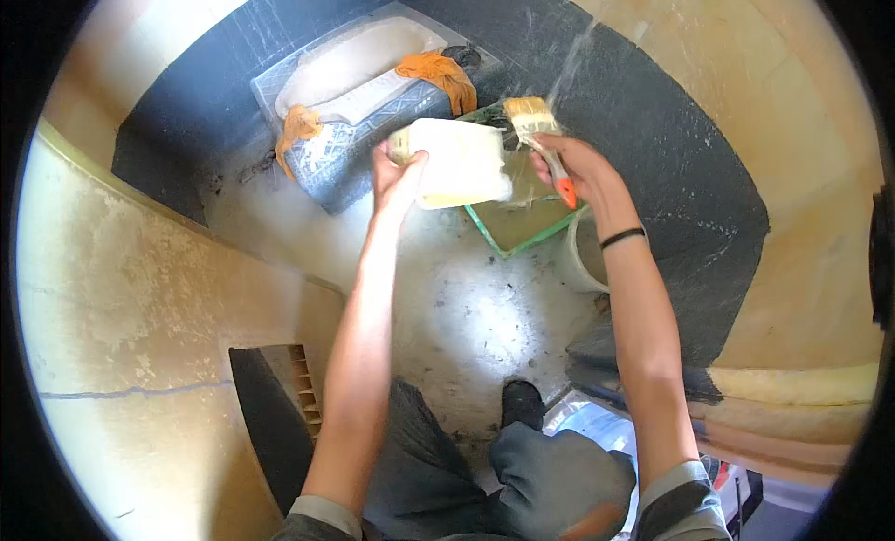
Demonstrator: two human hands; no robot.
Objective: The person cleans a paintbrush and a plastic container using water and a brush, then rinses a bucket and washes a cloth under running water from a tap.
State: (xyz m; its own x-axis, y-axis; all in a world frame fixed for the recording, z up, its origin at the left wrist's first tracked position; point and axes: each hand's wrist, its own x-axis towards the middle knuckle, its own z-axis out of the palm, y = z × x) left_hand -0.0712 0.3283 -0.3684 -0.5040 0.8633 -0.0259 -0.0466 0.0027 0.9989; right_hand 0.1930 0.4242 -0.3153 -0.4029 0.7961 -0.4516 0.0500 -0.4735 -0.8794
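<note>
Gripping the left end of a pale rectangular piece point(461, 164), my left hand point(397, 176) is clamped on it, held up in front of me, while my right hand point(576, 163) is closed around the handle of a brush point(537, 123), bristles pointing away from me. Just beyond my hands sit a green-rimmed tray point(504, 252) and a pale bucket point(574, 266).

Single head-worn view, forward and down, close above left hand point(399, 174) and right hand point(580, 165).
</note>
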